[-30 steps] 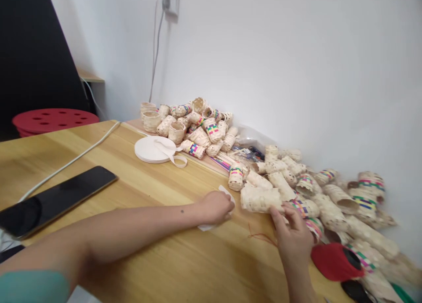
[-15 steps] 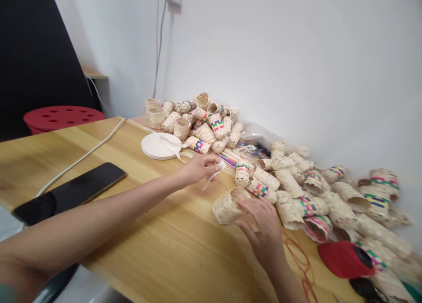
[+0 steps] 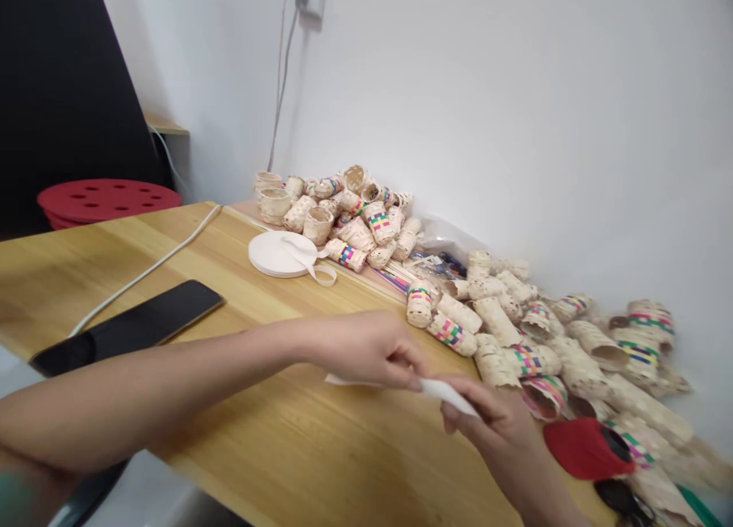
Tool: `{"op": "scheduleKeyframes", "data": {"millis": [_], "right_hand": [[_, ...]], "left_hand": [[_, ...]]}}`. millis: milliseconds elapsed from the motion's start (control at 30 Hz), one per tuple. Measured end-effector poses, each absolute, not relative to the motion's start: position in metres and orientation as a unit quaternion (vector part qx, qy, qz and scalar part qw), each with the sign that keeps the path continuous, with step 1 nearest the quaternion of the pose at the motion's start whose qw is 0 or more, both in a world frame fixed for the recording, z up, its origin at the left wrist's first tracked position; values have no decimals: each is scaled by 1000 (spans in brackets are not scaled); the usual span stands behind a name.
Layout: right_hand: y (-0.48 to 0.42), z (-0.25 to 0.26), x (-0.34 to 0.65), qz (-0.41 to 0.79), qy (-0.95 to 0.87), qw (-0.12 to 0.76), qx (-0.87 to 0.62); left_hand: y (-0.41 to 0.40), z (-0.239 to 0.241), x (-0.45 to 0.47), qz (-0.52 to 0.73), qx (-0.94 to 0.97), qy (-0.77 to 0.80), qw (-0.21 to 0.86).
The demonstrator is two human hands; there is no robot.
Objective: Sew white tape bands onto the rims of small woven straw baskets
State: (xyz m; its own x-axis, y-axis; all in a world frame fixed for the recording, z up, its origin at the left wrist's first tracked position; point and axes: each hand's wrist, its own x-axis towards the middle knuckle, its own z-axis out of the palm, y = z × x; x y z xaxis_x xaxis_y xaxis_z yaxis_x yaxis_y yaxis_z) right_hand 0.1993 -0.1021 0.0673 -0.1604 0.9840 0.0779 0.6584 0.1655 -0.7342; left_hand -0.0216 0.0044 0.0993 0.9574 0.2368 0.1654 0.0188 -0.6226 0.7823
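Note:
A short white ribbon strip (image 3: 447, 396) stretches between my hands above the table's front part. My left hand (image 3: 366, 353) pinches it with thumb and fingers, and a loose tail of the strip shows below that wrist. At the strip's other end my right hand (image 3: 497, 424) is closed, its thumb and forefinger on the ribbon. A flat roll of white ribbon (image 3: 280, 253) with a curled loose end lies farther back on the wooden table (image 3: 275, 435). Several small woven bamboo baskets (image 3: 452, 332) lie just beyond my hands.
More woven baskets (image 3: 355, 237) are heaped against the wall. A phone (image 3: 131, 324) and a white cable (image 3: 143, 275) lie at left. At right are a red object with a dark end (image 3: 587, 447) and a black item (image 3: 621, 500). A red stool (image 3: 108, 198) stands beyond the table.
Both hands have come together, and my right hand has closed on the strip's end. The woven basket that was beside my right hand is no longer visible.

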Motion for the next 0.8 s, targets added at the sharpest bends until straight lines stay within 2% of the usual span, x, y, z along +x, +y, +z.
{"op": "scheduleKeyframes", "data": {"millis": [200,333,567,700,800], "right_hand": [[-115,24,201,427,-688,263,-524],[-110,27,187,434,-697,224,-524],[-115,17,188,279,-822,186,-461],[-118,13,192,149,-864,191,-442],[-116,18,186,87,-862,198,-458]], "left_hand": [[-21,54,-69,78,869,166,460],[-35,35,-79,118,876,200,424],[-39,23,-105,178,828,265,461],[-34,13,-116,282,762,445,378],[-29,4,-109,272,757,505,312]]}}
